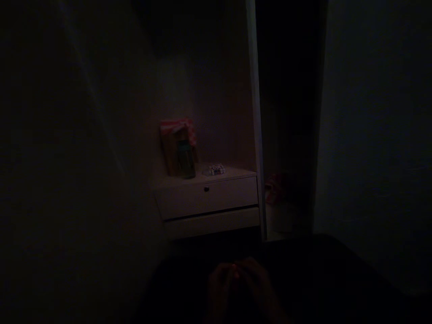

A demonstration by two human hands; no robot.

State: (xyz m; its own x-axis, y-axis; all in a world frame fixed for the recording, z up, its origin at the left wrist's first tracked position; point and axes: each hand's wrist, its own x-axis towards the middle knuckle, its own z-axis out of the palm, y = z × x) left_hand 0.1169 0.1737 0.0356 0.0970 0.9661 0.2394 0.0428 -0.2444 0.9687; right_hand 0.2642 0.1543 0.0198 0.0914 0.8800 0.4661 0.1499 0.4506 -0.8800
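Note:
The room is very dark. My left hand [221, 281] and my right hand [256, 281] meet low in the middle of the view, fingers curled and touching each other. Both look closed; whether anything lies between the fingers is lost in the dark. Ahead of them stands a small white bedside drawer unit [216, 200] with a round knob [206, 189].
On the drawer unit stand a brown box with a red-and-white striped top [175, 139], a greenish bottle [186, 159] and a small pack [216, 169]. A white vertical edge [257, 135] rises on the right, with a reddish item [275, 189] behind it. A dark surface lies below.

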